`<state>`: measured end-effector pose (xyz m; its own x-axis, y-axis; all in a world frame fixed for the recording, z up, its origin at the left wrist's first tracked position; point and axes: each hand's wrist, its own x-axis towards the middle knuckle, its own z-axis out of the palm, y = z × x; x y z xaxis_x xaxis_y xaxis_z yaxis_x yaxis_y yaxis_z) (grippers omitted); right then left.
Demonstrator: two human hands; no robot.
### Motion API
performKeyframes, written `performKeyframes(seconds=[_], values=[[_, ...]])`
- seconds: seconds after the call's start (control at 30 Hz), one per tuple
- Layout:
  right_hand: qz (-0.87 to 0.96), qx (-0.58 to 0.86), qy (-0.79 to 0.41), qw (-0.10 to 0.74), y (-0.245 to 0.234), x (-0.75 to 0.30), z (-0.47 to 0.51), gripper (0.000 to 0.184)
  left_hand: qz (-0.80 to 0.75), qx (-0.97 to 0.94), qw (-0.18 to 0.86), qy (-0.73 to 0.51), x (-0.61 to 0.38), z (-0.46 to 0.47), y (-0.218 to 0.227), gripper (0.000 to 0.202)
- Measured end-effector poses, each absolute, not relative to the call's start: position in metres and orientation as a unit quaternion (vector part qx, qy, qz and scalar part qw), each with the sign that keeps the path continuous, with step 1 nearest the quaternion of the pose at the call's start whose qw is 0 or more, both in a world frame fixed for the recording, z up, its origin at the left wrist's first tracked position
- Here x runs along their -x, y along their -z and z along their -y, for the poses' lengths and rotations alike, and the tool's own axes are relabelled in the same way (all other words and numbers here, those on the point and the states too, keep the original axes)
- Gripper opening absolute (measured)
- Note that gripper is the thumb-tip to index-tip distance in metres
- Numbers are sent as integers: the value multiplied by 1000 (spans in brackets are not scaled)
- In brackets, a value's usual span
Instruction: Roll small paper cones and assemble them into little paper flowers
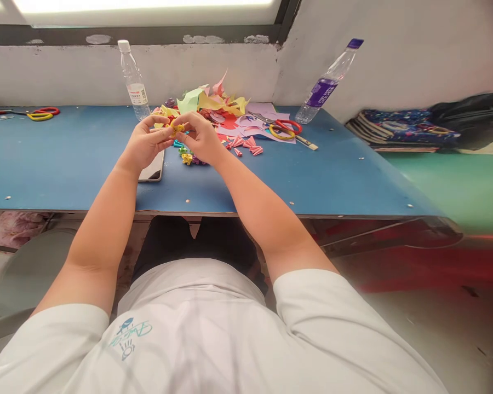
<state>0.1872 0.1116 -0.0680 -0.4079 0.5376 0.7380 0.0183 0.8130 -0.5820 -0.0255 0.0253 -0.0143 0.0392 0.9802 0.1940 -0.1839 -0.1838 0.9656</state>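
My left hand [148, 141] and my right hand [200, 137] meet above the blue table. Between their fingertips they pinch a small yellow folded paper piece [176, 129]. Just below lie small folded paper pieces, among them a yellow one [187, 158] and a green one [182, 151]. Several pink paper cones [252, 146] rest to the right of my right hand. Under my left hand a flat tablet-like device [153, 171] is partly covered. Behind both hands rises a heap of coloured paper scraps [207, 101], its near part hidden by my fingers.
Red-and-yellow scissors [285, 129] lie on paper at the right; another pair [41, 114] is at the far left. Two plastic bottles stand near the wall, one white-capped [133, 82], one purple-labelled [324, 90]. Folded patterned cloth [402, 128] sits beyond the blue table's [66, 164] right edge.
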Motion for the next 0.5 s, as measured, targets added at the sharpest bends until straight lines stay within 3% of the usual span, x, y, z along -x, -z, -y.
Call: performKeyframes(seconds=[0.2, 0.5], values=[[772, 221, -279, 526, 70, -188, -118, 63, -374, -537, 500, -567, 23, -21, 13, 48], [769, 212, -286, 531, 71, -189, -119, 65, -363, -547, 479, -582, 19, -22, 12, 41]])
